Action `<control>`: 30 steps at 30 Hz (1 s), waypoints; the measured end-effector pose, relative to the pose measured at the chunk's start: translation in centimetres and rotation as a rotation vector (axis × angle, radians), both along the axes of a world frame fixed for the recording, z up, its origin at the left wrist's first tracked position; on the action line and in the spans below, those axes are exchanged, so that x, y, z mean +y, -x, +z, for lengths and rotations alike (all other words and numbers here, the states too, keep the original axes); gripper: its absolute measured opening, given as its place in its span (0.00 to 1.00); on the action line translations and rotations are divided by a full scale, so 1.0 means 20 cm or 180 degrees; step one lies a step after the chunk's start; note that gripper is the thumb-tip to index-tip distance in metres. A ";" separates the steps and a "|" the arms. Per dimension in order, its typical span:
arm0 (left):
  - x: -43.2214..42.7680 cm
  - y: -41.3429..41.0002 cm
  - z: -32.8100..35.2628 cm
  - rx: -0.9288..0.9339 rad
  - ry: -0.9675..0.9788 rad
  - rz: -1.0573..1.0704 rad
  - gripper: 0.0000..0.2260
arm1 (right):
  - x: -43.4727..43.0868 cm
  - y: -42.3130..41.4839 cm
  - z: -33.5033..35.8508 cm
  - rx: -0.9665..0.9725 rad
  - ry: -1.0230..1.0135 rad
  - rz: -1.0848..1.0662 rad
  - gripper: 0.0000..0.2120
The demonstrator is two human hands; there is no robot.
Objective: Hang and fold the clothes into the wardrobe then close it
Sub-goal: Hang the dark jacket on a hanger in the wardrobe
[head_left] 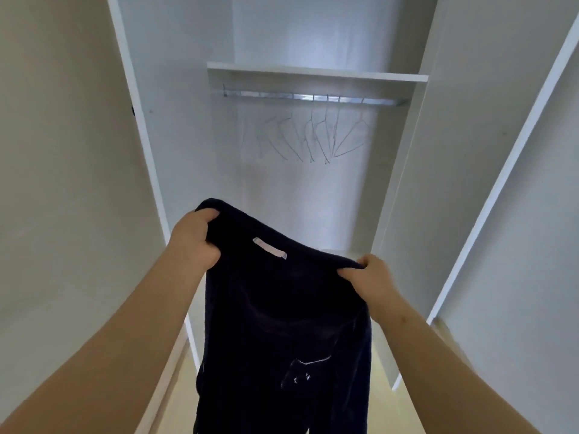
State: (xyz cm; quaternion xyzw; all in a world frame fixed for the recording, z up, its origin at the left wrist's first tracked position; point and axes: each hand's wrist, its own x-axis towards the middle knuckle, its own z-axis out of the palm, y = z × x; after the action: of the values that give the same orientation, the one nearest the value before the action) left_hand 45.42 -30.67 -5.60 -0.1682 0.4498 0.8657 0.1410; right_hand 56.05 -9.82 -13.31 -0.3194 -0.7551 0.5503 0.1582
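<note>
You're holding the dark garment (282, 324) up before the open wardrobe (404, 170), left hand (195, 241) and right hand (374, 281) both clenching its top edge. Loosening either grip risks dropping it short of the hangers (313, 136).

home bedroom | open white wardrobe (175, 89) | wire hangers (313, 133) on rail (313, 97)

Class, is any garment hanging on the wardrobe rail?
No, only bare wire hangers hang on the rail; the dark garment is held below.
</note>
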 end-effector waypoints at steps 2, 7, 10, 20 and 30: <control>0.00 0.15 -0.08 -0.0038 -0.0061 0.0020 0.13 | 0.03 0.17 -0.06 0.0056 -0.0154 -0.0026 0.04; 0.06 0.55 -0.18 -0.0007 0.0270 0.0226 0.04 | 0.12 0.62 -0.11 0.0048 -0.0491 0.0233 0.05; 0.15 0.83 -0.21 0.0031 0.0400 0.0159 0.01 | 0.17 0.94 -0.12 -0.0050 -0.0538 0.0474 0.07; 0.44 1.77 -0.11 0.0036 0.0645 -0.0319 0.03 | 0.29 1.94 -0.11 -0.0199 -0.0724 0.0717 0.01; 0.59 2.45 -0.23 -0.0007 0.0868 -0.0214 0.03 | 0.38 2.82 0.02 0.0542 -0.0347 0.0936 0.08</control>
State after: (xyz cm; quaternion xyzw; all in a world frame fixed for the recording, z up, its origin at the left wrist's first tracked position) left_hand -3.54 -18.94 -10.21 -0.1716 0.5685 0.7912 0.1463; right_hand -0.43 -2.22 -12.81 -0.1486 -0.8062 0.5509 0.1564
